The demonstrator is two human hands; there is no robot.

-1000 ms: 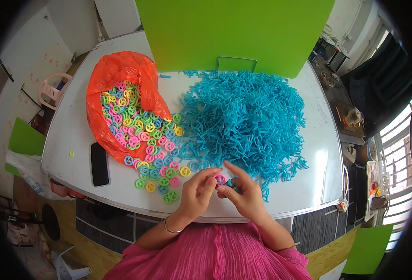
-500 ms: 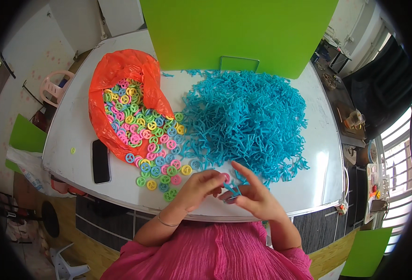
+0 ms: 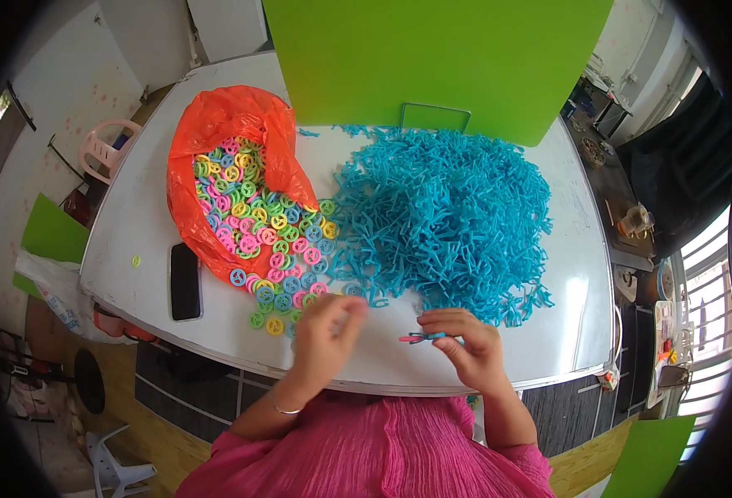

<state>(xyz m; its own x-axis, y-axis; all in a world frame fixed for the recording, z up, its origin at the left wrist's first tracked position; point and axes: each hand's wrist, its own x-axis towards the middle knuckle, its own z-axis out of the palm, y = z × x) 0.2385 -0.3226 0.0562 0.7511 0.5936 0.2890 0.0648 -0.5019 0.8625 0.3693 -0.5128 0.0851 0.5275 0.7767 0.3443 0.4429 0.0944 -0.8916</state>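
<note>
My right hand (image 3: 472, 350), at the table's front edge, pinches a small blue forked plastic piece (image 3: 437, 336). On the tip of that piece sits a pink wheel (image 3: 407, 339), seen edge-on. My left hand (image 3: 324, 336) is apart from it, above the loose wheels; motion blurs its fingers, so I cannot tell what is in them. A red plastic bag (image 3: 185, 187) lies open at the left, and pink, yellow, green and blue spoked wheels (image 3: 246, 224) spill from it toward me. Right of them rises a big heap of blue forked pieces (image 3: 449, 216).
A dark-screened phone (image 3: 186, 282) lies left of the wheels on the white table (image 3: 125, 241). Behind the heap stands a tall green board (image 3: 441, 66) with a wire stand (image 3: 436, 106) at its foot. A pink chair (image 3: 100, 153) is beyond the table's left edge.
My left hand has let go of the pink wheel and moved left. The wheel now stays on the blue piece in my right hand. The view has shifted slightly.
</note>
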